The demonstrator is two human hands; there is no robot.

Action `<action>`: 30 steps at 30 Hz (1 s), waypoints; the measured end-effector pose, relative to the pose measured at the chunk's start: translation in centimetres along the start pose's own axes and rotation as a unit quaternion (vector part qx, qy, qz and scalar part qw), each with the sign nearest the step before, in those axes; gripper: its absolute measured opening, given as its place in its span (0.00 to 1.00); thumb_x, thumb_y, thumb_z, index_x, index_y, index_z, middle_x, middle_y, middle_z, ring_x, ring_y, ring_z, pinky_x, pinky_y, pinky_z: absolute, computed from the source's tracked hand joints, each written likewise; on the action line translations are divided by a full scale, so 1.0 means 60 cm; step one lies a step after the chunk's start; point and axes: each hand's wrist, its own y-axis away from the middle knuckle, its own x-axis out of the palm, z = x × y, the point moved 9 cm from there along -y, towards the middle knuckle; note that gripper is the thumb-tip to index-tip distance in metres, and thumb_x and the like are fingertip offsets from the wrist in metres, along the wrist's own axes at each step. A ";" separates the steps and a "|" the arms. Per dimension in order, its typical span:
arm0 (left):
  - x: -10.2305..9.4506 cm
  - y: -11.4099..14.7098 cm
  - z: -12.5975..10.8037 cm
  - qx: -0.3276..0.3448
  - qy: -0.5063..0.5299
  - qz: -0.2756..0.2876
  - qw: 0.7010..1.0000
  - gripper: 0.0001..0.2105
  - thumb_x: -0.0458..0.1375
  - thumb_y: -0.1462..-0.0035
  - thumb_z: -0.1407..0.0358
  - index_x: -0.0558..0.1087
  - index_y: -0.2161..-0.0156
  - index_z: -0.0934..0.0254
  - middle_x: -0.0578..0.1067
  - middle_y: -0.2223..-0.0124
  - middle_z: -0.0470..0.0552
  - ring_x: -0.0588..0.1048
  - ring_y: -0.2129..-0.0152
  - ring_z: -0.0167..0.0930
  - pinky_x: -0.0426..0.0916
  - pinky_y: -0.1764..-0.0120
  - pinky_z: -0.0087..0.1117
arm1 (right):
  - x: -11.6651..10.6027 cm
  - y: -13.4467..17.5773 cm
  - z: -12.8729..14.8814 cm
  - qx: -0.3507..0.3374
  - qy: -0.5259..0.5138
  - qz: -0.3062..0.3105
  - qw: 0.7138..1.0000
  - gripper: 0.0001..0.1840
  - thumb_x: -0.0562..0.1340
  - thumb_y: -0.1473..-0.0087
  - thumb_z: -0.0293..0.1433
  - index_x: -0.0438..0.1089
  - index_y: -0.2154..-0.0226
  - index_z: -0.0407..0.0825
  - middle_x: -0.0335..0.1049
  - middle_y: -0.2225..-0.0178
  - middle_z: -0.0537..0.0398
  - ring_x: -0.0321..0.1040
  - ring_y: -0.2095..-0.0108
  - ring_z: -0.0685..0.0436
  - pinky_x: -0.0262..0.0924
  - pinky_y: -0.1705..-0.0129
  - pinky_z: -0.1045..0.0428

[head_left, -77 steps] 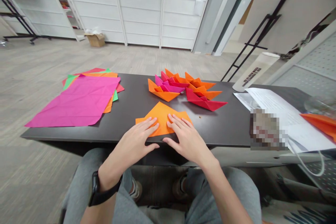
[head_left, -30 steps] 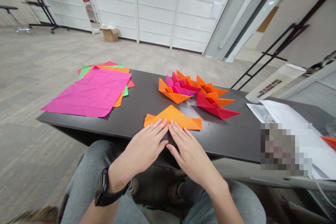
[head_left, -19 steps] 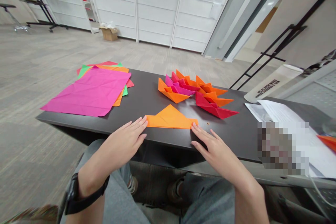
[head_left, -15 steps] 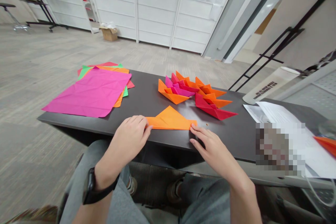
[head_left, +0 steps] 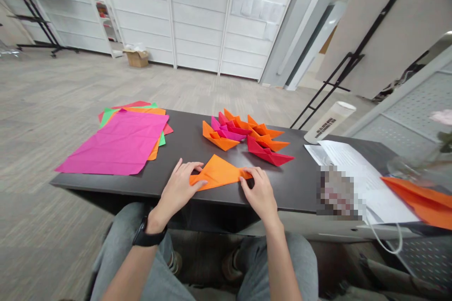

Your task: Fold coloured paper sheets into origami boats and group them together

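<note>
A folded orange paper (head_left: 219, 172) with a peaked middle and narrow ends lies near the desk's front edge. My left hand (head_left: 179, 182) grips its left end, the thumb in front and the fingers behind. At the right end, my right hand (head_left: 260, 192) pinches the paper between thumb and fingers, which partly hide it. Just beyond stand several folded paper boats: an orange boat (head_left: 219, 140), a magenta boat (head_left: 229, 131) and a red boat (head_left: 270, 154) are among them.
On the dark desk (head_left: 187, 127), a magenta sheet (head_left: 113, 146) tops a stack of coloured paper at left. To the right are a white cylinder (head_left: 328, 122), white papers (head_left: 367, 183), a blurred-out object (head_left: 341, 193) and a larger orange paper piece (head_left: 420, 200).
The paper's lower edge has gone from level to tilted, its right end higher. My right fingers have moved up over that end, and my left thumb now lies across the front. The view has shifted.
</note>
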 end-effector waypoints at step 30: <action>-0.005 -0.031 0.009 -0.008 0.157 0.060 0.986 0.06 0.60 0.44 0.63 0.77 0.67 0.63 0.79 0.64 0.51 0.77 0.64 0.34 0.72 0.57 0.34 | -0.015 0.019 0.005 -0.013 -0.078 -0.001 0.997 0.06 0.61 0.37 0.33 0.74 0.64 0.54 0.72 0.50 0.50 0.70 0.49 0.38 0.62 0.44 0.39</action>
